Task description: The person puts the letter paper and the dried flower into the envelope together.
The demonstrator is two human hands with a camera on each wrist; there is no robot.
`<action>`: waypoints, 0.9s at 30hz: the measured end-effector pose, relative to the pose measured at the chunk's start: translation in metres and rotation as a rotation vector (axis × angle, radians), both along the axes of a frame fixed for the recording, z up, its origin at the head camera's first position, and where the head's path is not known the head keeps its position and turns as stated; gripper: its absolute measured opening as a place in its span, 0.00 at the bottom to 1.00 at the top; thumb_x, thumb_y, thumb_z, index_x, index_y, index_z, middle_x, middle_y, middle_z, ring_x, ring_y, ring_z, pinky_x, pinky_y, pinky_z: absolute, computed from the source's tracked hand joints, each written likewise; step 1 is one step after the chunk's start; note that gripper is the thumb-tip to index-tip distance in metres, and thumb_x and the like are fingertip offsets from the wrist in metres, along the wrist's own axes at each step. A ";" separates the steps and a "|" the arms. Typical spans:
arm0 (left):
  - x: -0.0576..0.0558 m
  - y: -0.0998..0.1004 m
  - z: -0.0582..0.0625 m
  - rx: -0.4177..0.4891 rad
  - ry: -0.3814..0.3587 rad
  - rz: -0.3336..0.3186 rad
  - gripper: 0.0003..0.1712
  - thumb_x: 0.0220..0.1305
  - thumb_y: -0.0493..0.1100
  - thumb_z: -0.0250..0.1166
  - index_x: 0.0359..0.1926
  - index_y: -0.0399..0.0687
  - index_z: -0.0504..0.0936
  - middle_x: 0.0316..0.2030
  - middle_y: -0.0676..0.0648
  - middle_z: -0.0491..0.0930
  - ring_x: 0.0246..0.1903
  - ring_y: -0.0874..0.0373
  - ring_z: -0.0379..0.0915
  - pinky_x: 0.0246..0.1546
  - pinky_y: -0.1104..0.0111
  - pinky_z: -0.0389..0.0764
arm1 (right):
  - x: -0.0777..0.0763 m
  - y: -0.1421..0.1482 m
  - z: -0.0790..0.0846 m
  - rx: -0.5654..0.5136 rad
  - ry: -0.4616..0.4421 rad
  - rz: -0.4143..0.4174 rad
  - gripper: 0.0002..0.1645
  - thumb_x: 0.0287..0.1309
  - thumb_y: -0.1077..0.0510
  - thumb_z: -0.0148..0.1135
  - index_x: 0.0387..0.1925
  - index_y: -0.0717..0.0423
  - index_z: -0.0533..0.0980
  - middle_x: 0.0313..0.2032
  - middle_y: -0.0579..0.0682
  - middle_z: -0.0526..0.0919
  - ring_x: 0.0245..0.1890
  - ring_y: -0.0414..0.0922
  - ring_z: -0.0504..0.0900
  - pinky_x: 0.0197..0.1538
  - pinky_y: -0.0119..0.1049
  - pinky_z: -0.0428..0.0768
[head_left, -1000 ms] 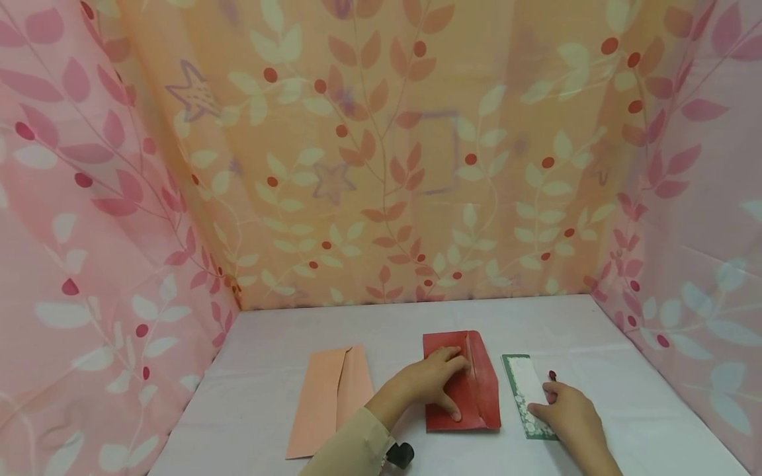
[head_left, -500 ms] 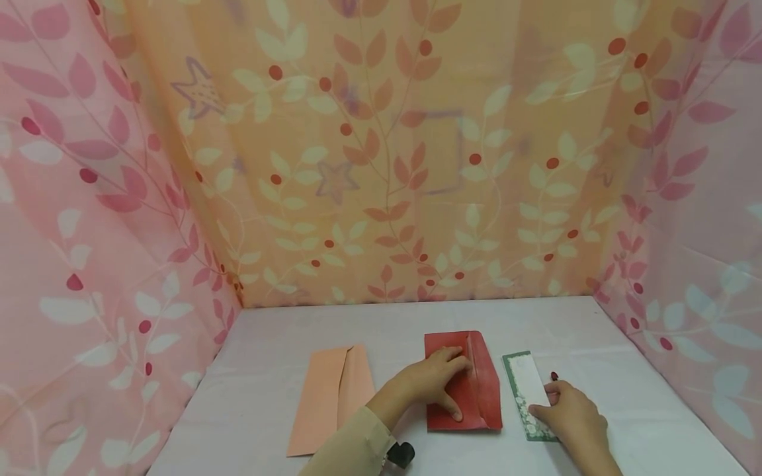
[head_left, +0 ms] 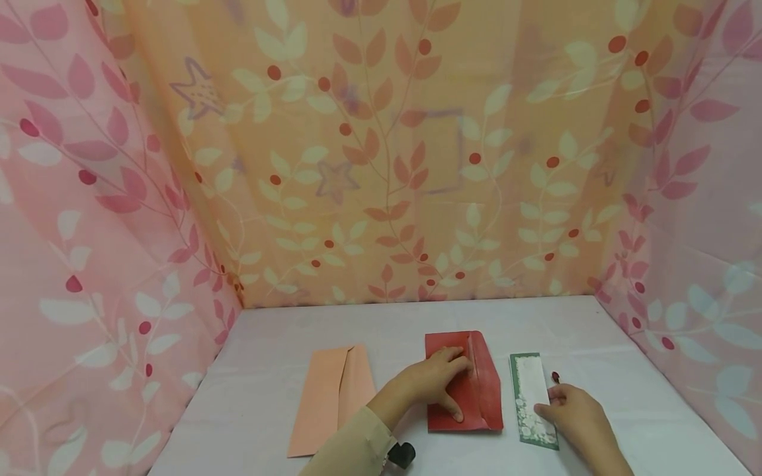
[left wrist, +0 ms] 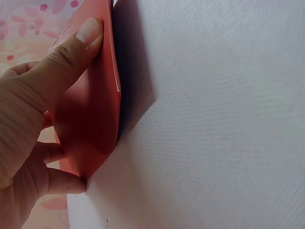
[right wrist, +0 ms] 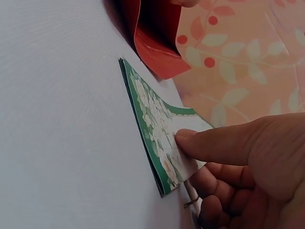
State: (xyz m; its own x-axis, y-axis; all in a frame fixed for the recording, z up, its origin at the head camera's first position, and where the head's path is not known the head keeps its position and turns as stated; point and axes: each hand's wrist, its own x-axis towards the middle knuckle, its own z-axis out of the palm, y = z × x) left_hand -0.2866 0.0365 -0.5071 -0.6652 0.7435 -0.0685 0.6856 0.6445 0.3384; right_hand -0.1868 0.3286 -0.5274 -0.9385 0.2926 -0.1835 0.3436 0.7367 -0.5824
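Note:
A red envelope [head_left: 487, 390] lies with its flap side toward the right. My left hand [head_left: 439, 380] rests on it with fingers and thumb spread; in the left wrist view the thumb presses on the envelope's face [left wrist: 90, 109] and the fingers touch along its far side. Farther right, my right hand [head_left: 577, 413] pinches a narrow card [head_left: 530, 396] with a green border and white flowers. The right wrist view shows the thumb on top of this card [right wrist: 157, 129], whose edge shows several layers. Just beyond that hand is a small dark-red-tipped object [head_left: 555, 377], mostly hidden.
A peach envelope [head_left: 324, 396] lies on the left of the white table [head_left: 268, 330], partly behind the left forearm. A small black device [head_left: 402, 455] sits at the left wrist. Floral curtains [head_left: 387, 165] hang along the back and both sides.
My right hand has moved slightly right with the card, which has turned a little and stands farther from the red envelope. My left hand keeps its place.

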 end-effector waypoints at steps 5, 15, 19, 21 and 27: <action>-0.001 0.000 -0.002 -0.001 -0.001 0.008 0.50 0.41 0.68 0.81 0.66 0.77 0.68 0.77 0.57 0.56 0.74 0.59 0.54 0.56 0.62 0.81 | 0.000 0.001 0.000 -0.002 0.004 0.013 0.36 0.49 0.42 0.78 0.46 0.68 0.79 0.35 0.54 0.83 0.37 0.51 0.76 0.43 0.55 0.76; -0.001 0.000 -0.002 0.006 -0.012 0.011 0.49 0.42 0.67 0.81 0.65 0.78 0.68 0.77 0.57 0.56 0.74 0.59 0.54 0.54 0.62 0.83 | 0.002 0.003 0.007 -0.032 0.060 0.043 0.42 0.51 0.37 0.76 0.52 0.68 0.79 0.37 0.53 0.86 0.42 0.51 0.82 0.45 0.56 0.78; 0.000 -0.001 0.000 0.014 -0.027 0.009 0.48 0.42 0.66 0.81 0.65 0.78 0.68 0.77 0.56 0.56 0.75 0.58 0.53 0.55 0.62 0.82 | 0.003 0.004 0.008 -0.051 0.074 0.050 0.38 0.57 0.39 0.72 0.54 0.68 0.80 0.43 0.62 0.85 0.45 0.54 0.82 0.45 0.55 0.79; 0.000 -0.001 0.001 0.016 -0.032 0.006 0.48 0.42 0.66 0.81 0.65 0.77 0.69 0.78 0.56 0.55 0.75 0.58 0.53 0.56 0.62 0.82 | 0.003 0.005 0.008 -0.063 0.073 0.054 0.35 0.60 0.41 0.70 0.54 0.67 0.79 0.46 0.64 0.84 0.46 0.55 0.81 0.45 0.54 0.79; 0.001 -0.001 0.002 0.011 -0.031 0.009 0.49 0.42 0.67 0.81 0.65 0.77 0.68 0.77 0.56 0.55 0.75 0.59 0.53 0.56 0.61 0.82 | 0.002 0.007 0.008 -0.072 0.117 0.075 0.34 0.63 0.42 0.67 0.56 0.67 0.79 0.50 0.68 0.84 0.51 0.61 0.82 0.49 0.59 0.78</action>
State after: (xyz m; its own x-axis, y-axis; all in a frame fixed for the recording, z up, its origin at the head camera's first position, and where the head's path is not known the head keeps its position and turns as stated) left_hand -0.2856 0.0355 -0.5054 -0.6692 0.7386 -0.0816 0.6691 0.6467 0.3663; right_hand -0.1844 0.3355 -0.5194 -0.9735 0.2104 -0.0897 0.2155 0.7125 -0.6678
